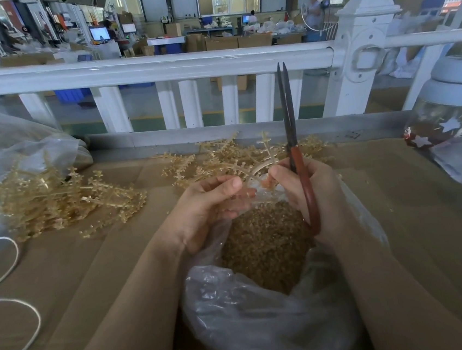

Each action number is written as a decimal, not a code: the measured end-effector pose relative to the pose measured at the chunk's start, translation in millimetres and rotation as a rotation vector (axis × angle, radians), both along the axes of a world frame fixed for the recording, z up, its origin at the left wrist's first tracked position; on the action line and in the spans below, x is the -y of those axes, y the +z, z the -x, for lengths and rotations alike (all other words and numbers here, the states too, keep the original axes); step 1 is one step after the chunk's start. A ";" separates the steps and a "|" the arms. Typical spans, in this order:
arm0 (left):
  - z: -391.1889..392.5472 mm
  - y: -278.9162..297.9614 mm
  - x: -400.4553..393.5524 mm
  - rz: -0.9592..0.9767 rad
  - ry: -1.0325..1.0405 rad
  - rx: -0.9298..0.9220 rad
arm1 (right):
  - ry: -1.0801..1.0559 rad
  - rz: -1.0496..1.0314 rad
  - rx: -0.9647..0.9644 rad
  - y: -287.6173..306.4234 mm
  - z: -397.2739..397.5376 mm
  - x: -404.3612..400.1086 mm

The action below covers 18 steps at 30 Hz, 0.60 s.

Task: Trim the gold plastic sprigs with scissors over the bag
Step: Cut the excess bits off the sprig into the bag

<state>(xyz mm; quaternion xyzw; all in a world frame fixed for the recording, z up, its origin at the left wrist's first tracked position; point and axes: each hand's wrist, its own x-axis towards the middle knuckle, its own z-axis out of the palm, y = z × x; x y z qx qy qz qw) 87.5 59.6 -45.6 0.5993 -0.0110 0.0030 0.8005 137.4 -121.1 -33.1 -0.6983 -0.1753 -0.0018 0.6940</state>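
My right hand [308, 192] grips red-handled scissors [290, 128], whose dark blades point straight up and are nearly closed. My left hand [212, 202] is curled beside it, and both hands' fingertips hold a thin gold plastic sprig [265, 157] that arches up between them. Both hands hover over the mouth of a clear plastic bag [268, 327] filled with small gold trimmings [265, 245]. The sprig's lower end is hidden by my fingers.
A pile of gold sprigs [56, 201] spills from a clear bag at the left, and another pile [222, 158] lies behind my hands. The cardboard-covered table [106, 273] carries white cord loops [13, 283] on the left. A jar [445, 106] stands right; a white railing [156, 68] runs behind.
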 end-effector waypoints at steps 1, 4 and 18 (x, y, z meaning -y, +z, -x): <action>0.7 0.9 0.1 -0.022 -0.017 -0.006 | -0.002 -0.011 0.009 -0.5 0.6 -0.2; 0.9 0.3 0.0 -0.058 -0.028 -0.021 | -0.017 -0.056 0.015 0.3 3.4 -1.3; -2.5 0.6 7.4 0.139 0.009 0.123 | 0.007 -0.029 -0.011 6.3 7.9 0.2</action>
